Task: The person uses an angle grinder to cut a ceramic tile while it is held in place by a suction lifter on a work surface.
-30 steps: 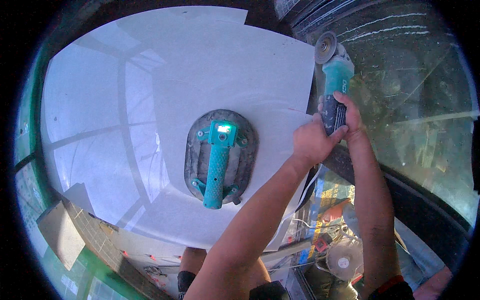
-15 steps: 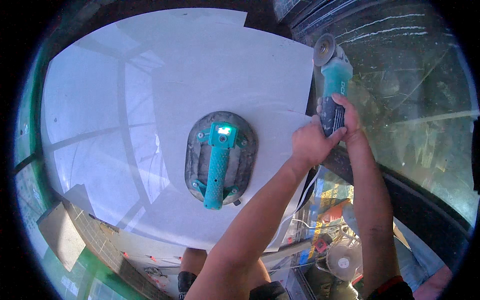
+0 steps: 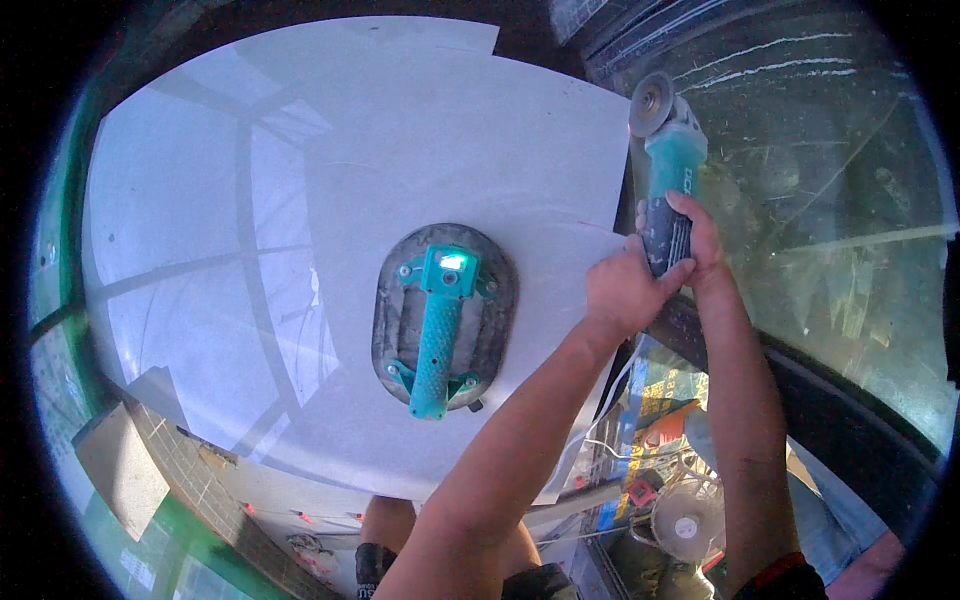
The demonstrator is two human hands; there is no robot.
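Both my hands are closed round the dark body of a teal angle grinder (image 3: 677, 150). My right hand (image 3: 703, 235) wraps it from the right side, while my left hand (image 3: 622, 288) grips its rear end. The grinder's round disc (image 3: 652, 104) is at the right edge of a large white glossy slab (image 3: 400, 150); whether it touches the slab I cannot tell. On the slab, left of my hands, sits a black oval suction lifter with a teal handle (image 3: 436, 340) and a lit display. A white cord (image 3: 618, 385) runs down beneath my left forearm.
A dark beam (image 3: 830, 395) crosses below the hands toward the lower right. Dusty glass (image 3: 840, 190) lies to the right. Lower right, a spare round disc (image 3: 688, 525), a red item and other clutter sit low. A loose tile piece (image 3: 120, 470) is at lower left.
The view has shifted very slightly. The grinder and both hands keep nearly the same place at the slab's edge, with the grip unchanged.
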